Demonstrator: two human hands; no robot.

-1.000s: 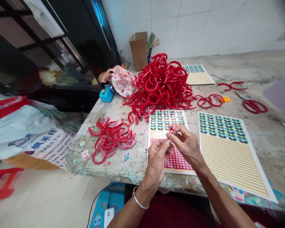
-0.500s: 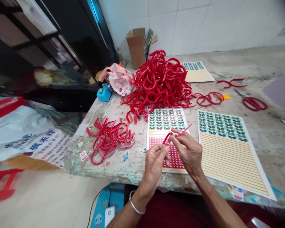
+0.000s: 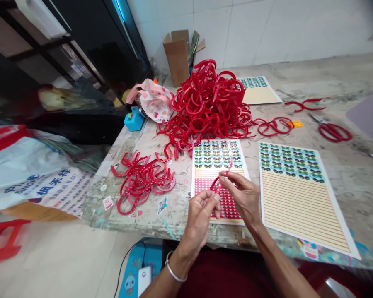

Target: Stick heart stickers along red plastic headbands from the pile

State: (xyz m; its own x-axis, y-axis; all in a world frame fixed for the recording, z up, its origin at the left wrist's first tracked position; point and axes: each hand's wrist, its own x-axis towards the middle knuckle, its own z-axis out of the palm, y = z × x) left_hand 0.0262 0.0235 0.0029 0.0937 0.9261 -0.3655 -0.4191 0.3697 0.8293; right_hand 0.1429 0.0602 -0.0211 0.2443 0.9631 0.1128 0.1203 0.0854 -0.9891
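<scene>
Between my hands is a narrow red band (image 3: 215, 182), curved, with a thin pink-red strip (image 3: 229, 165) rising from its upper end. My left hand (image 3: 202, 209) pinches the band's lower end, and my right hand (image 3: 240, 191) has its fingertips closed at the upper end. Both hands are over a sticker sheet (image 3: 217, 155) with green-blue pictures above and rows of red and pink below. A big heap of red bands (image 3: 209, 103) lies behind it. To the left sits a smaller pile of patterned red bands (image 3: 144, 180).
A second sticker sheet (image 3: 301, 203) lies at the right, another sheet (image 3: 261, 95) farther back. Red-handled scissors (image 3: 334, 131) rest at the far right. A blue tape dispenser (image 3: 134, 119), a pink-white bag (image 3: 155, 101) and a cardboard box (image 3: 176, 62) stand at the back left.
My right hand has shifted slightly left and down, and the thin strip at its fingertips now points more upright. The whole view has moved a little.
</scene>
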